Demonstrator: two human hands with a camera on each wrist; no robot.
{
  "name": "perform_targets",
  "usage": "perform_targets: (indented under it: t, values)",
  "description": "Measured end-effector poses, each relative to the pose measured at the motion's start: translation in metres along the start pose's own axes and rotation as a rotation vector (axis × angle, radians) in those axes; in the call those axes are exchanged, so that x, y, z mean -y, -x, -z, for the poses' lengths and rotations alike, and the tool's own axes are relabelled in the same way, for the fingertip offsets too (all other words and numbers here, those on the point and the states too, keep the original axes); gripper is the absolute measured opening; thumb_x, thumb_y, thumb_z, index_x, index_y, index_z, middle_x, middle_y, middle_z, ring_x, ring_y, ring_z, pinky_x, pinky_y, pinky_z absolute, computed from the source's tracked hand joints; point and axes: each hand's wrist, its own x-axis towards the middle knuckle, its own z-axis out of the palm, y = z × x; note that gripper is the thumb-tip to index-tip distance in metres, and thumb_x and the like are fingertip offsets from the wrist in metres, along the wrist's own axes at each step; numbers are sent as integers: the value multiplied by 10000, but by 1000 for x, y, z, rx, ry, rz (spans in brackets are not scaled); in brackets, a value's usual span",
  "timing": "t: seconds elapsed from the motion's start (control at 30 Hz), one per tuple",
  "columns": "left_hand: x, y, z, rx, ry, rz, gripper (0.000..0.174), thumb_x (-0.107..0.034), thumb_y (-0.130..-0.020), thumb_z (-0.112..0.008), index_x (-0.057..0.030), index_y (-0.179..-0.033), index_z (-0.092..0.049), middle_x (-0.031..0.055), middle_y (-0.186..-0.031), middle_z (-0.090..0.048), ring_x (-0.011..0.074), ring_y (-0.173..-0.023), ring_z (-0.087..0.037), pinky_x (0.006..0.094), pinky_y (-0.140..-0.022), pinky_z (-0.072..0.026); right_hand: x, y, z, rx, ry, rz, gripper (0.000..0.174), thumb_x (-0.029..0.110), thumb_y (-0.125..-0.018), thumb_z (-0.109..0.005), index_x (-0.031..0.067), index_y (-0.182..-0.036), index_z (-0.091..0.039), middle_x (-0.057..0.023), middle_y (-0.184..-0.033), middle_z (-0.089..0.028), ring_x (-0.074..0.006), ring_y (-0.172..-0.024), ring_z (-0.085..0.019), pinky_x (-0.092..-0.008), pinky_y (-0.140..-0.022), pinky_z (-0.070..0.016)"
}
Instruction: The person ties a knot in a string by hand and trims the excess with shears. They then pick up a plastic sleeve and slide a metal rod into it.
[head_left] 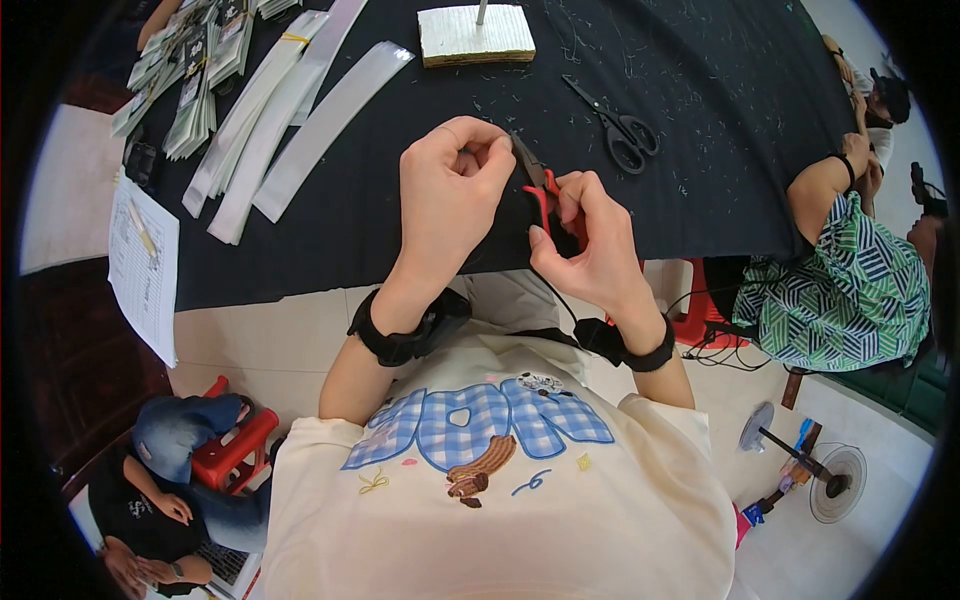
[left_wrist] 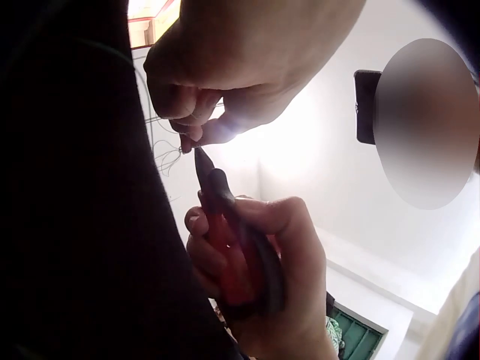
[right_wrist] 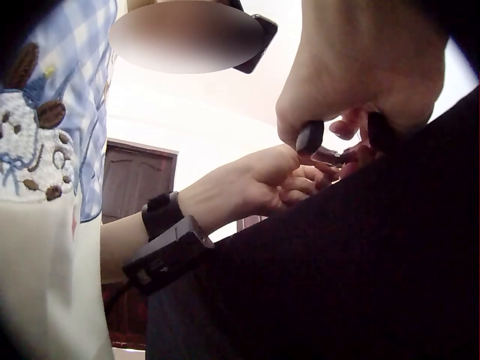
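Above the worktop's [head_left: 720,215] near edge, the right hand [head_left: 597,240] grips red-handled pliers [head_left: 541,190], probably stiff and best held by the handles. The left hand [head_left: 450,180] pinches thin strands [left_wrist: 166,159] at the pliers' tip, likely light and springy.

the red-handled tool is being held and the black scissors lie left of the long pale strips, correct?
Not quite: the head view shows the black scissors lying right of the long pale strips. The red-handled tool is indeed being held.
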Motion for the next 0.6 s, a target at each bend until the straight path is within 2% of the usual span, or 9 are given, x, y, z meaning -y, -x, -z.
perform_targets:
  t: [0.17,0.27,0.3,0.37,0.4,0.47,0.5,0.57,0.6]
  values:
    - [6,-3,3,-9,-110,-17,90,-48,-789,-594,39,-792,-619,-25,-635,-534,0,-525,-413,167,-454,-292,-1,2,0,-25,3,55,269,65,-637,-634,38,-728,-382,-67,-663,-395,-162,-536,-396,-263,-491,-356]
    - [7,-6,8,-19,-60,27,103,-63,-789,-599,37,-794,-624,-15,-639,-539,4,-532,-421,166,-460,-298,1,4,6,-82,-21,80,258,61,-631,-629,39,-724,-389,-64,-672,-407,-143,-536,-395,-251,-478,-344]
    - [1,-5,8,-1,-34,38,117,-85,-787,-608,29,-805,-630,-24,-614,-515,-3,-491,-387,162,-425,-263,-3,4,7,-90,-75,33,254,58,-629,-627,42,-723,-392,-58,-673,-411,-129,-539,-393,-243,-472,-336]
    - [-8,-5,13,22,70,109,113,-79,-780,-602,30,-790,-633,-9,-617,-533,3,-473,-396,164,-419,-276,-4,4,12,-136,-192,-91,237,46,-633,-616,50,-714,-394,-44,-686,-417,-87,-550,-377,-221,-479,-323]
    - [-11,-6,15,46,173,177,111,-72,-773,-596,31,-776,-636,6,-619,-551,8,-455,-405,165,-412,-289,-14,1,13,-179,-244,85,228,32,-652,-596,53,-746,-389,-45,-732,-435,-76,-571,-367,-217,-498,-328]
    - [-14,-7,24,68,248,233,114,-84,-775,-596,22,-782,-640,-2,-607,-529,3,-441,-377,166,-394,-255,-16,2,20,-236,-536,-42,188,24,-689,-534,53,-798,-384,-53,-778,-448,-73,-599,-374,-217,-517,-341]
    - [-15,-6,27,90,322,291,118,-95,-778,-596,13,-788,-644,-10,-594,-507,-3,-427,-349,166,-376,-220,-14,2,25,-235,-536,-46,188,24,-689,-534,53,-798,-384,-53,-778,-448,-73,-599,-374,-217,-517,-341]
    - [-16,-5,27,111,361,306,120,-99,-776,-598,11,-793,-643,-17,-577,-488,-5,-415,-325,166,-370,-195,-7,0,34,-128,-953,-178,113,61,-725,-422,64,-830,-380,-72,-834,-462,-84,-642,-395,-215,-527,-363]
    - [-17,-5,26,133,400,316,122,-103,-774,-600,9,-798,-642,-25,-561,-468,-6,-403,-301,167,-364,-170,-7,-1,32,-127,-952,-178,113,61,-725,-422,64,-830,-380,-72,-834,-462,-84,-642,-395,-215,-527,-363]
